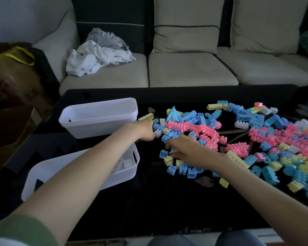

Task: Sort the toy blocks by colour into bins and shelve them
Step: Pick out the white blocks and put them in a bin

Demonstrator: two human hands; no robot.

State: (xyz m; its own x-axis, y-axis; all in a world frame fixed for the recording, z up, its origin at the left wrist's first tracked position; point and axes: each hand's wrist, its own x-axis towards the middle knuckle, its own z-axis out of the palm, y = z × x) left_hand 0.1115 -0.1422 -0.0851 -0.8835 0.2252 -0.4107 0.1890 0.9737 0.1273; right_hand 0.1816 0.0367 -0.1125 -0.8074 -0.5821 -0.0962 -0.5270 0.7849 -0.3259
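A heap of pink, blue, yellow and white toy blocks spreads over the right half of the black glass table. My left hand reaches to the heap's left edge, fingers closed around a white block. My right hand rests on the blocks nearer me, fingers curled over a white block that is mostly hidden. A white bin close to me holds a few white blocks. A stack of empty white bins stands behind it.
A beige sofa runs behind the table, with crumpled white and grey cloths on its left seat. A brown bag with yellow handles stands at the left. My knees show below the table's near edge.
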